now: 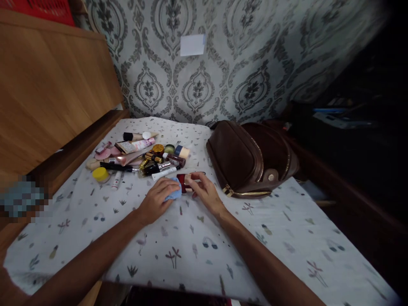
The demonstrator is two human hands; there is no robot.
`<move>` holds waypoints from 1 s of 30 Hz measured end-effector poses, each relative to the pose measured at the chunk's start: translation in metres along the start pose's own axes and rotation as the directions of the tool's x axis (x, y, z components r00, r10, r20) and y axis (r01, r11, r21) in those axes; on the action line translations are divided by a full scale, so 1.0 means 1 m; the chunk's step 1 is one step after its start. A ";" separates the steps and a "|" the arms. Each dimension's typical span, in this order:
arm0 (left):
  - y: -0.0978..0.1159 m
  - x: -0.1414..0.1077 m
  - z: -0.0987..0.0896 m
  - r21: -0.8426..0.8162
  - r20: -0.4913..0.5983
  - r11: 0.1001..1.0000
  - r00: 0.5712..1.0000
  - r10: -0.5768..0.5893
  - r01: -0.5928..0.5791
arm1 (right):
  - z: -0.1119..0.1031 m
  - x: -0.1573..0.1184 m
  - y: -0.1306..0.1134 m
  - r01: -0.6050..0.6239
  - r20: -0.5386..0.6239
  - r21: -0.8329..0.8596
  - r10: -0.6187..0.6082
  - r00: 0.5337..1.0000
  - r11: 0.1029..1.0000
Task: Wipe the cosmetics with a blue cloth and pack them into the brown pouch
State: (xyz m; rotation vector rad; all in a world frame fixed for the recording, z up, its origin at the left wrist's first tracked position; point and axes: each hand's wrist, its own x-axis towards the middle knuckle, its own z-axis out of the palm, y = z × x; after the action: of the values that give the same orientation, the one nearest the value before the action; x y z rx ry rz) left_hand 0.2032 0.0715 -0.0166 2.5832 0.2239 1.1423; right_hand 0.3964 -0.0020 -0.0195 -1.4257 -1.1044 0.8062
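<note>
My left hand (160,196) is closed on a light blue cloth (174,192), pressed against one end of a small dark red bottle (182,183). The fingers of my right hand (205,191) grip the bottle's other end, where a gold-coloured band shows. Both hands are just above the patterned tablecloth (191,238) or resting on it; I cannot tell which. Just beyond my left hand lie a white tube (164,173), a dark brown bottle (174,160) and a yellow-lidded jar (100,174), part of a loose pile of cosmetics. My fingers hide much of the red bottle.
A brown leather bag (236,155) with gold zips lies on the table to the right, its top open. Wooden furniture (57,63) borders the left side, and a patterned wall (197,89) stands behind. Brushes and tubes (134,146) are heaped at the back left.
</note>
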 end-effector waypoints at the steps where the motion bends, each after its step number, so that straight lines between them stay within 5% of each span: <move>1: -0.001 0.000 0.000 -0.003 -0.010 1.000 1.000 -0.007 0.007 | -0.001 0.000 -0.001 0.010 0.026 0.004 -0.010 1.000 1.000; 6: -0.004 -0.003 0.000 0.004 -0.032 1.000 0.999 -0.014 0.015 | 0.001 -0.002 -0.003 0.044 0.054 0.015 -0.045 0.998 0.999; 15: 0.004 -0.004 0.003 0.036 0.102 0.996 0.992 0.078 -0.082 | 0.004 -0.003 -0.001 -0.082 -0.009 0.102 0.083 0.996 0.991; 20: 0.002 -0.002 0.004 -0.037 0.079 0.999 0.997 0.011 -0.008 | -0.001 0.004 0.004 -0.161 -0.023 0.120 0.165 0.986 0.980; 30: 0.000 -0.003 0.007 -0.052 -0.022 0.995 0.996 -0.091 0.090 | 0.005 -0.002 0.002 -0.064 -0.023 0.105 0.066 0.998 0.992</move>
State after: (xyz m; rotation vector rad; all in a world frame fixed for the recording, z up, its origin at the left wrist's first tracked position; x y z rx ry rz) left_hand 0.2068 0.0696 -0.0231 2.4892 0.3100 1.1324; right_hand 0.3910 -0.0022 -0.0225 -1.3872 -0.9859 0.8759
